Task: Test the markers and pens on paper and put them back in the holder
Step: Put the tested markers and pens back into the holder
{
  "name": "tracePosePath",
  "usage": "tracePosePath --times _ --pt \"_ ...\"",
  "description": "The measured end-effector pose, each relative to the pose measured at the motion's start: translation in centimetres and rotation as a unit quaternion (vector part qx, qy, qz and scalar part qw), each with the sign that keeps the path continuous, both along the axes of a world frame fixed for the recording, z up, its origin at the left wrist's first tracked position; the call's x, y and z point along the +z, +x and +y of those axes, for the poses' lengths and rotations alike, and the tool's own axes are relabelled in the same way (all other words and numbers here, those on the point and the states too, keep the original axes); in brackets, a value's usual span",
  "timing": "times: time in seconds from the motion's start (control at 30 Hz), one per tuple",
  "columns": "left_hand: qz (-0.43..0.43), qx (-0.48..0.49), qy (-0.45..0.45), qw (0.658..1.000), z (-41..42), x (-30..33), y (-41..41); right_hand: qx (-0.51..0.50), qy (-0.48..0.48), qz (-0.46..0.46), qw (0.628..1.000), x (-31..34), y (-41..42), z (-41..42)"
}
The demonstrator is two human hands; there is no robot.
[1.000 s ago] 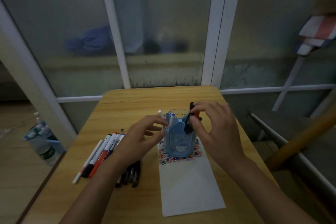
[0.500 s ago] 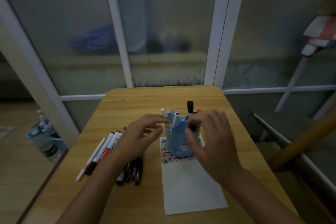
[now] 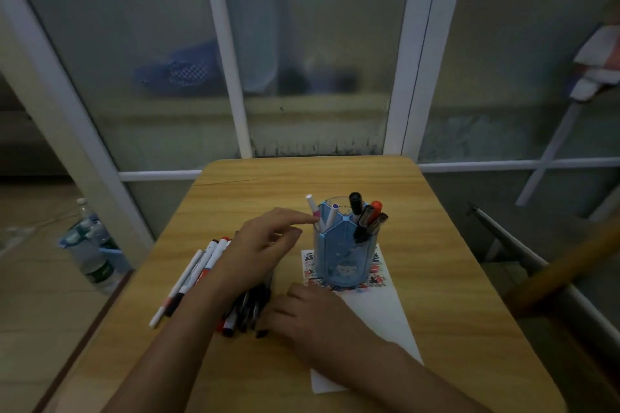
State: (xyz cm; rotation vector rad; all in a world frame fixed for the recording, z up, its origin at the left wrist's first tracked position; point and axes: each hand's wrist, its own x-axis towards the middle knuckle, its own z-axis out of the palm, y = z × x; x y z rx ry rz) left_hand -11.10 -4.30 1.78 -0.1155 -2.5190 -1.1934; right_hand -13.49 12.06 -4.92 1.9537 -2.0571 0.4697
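Several pens (image 3: 365,220) stand in the holder (image 3: 345,255) on the paper (image 3: 385,318). Left hand (image 3: 258,248), loosely open, touches its rim; right hand (image 3: 302,315) reaches the loose markers (image 3: 248,308) left of it, grasp unclear. Next: pick one, test.

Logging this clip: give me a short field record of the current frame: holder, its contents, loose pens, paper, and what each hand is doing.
holder: blue pen holder, upright on the far end of the paper
in holder: white pens on its left side, dark markers on its right
loose pens: row on the table, left of the paper
left hand: index fingertip at the holder's rim
right hand: reaching onto the loose dark pens; grip unclear
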Motion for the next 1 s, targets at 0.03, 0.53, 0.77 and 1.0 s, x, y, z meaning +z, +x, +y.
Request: tracePosePath --times 0.03,0.53,0.77,1.0 --pt "-0.001 0.0 -0.001 1.0 0.0 0.0 0.0 0.001 0.002 -0.005 1.0 0.1 0.0 -0.1" --pt "-0.009 0.004 -0.009 1.0 0.2 0.2 0.3 -0.008 0.024 -0.012 1.0 0.7 -0.5 0.2" --pt "-0.014 0.003 0.0 1.0 0.3 0.1 0.3 -0.009 0.0 -0.019 1.0 0.6 -0.4 0.4" --pt "-0.02 0.004 0.001 1.0 0.2 0.0 0.3 -0.014 -0.029 -0.026 0.999 0.8 -0.4 0.9"
